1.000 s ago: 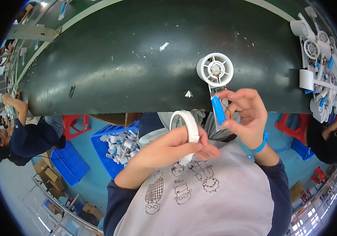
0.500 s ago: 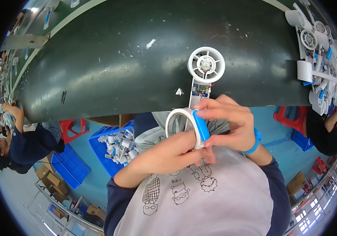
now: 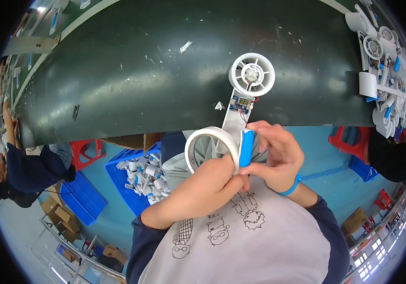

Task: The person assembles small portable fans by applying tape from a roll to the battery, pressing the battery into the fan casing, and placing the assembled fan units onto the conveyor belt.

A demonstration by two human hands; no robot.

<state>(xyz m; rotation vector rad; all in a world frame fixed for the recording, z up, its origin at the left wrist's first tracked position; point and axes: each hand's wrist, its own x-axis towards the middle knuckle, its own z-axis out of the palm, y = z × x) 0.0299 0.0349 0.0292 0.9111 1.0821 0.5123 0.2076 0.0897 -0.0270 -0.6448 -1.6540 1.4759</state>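
Note:
My left hand (image 3: 218, 174) is closed around the near side of a wide white roll of tape (image 3: 189, 154). Between the fingertips and thumb of my right hand (image 3: 282, 154) is a blue cylindrical battery (image 3: 246, 149), upright against the roll's right side. Whether tape sticks to it I cannot tell. Beyond my hands, an open white handheld fan (image 3: 234, 120) rests on the table, its round spoked head (image 3: 252, 74) pointing away from me. A small circuit board (image 3: 242, 102) with a display and thin red wires shows in its handle, whose near end is partly behind the roll.
The dark green table (image 3: 155, 94) carries white scraps (image 3: 219, 105) and a small black piece (image 3: 75, 112). More white fan parts (image 3: 387, 80) are heaped at the right. Below the table edge, a blue crate (image 3: 129, 189) holds similar parts. Other people sit at both sides.
The tape roll has shifted a little left and turned to show more of its opening. The battery has swung more upright in my right hand. My fingers have spread slightly.

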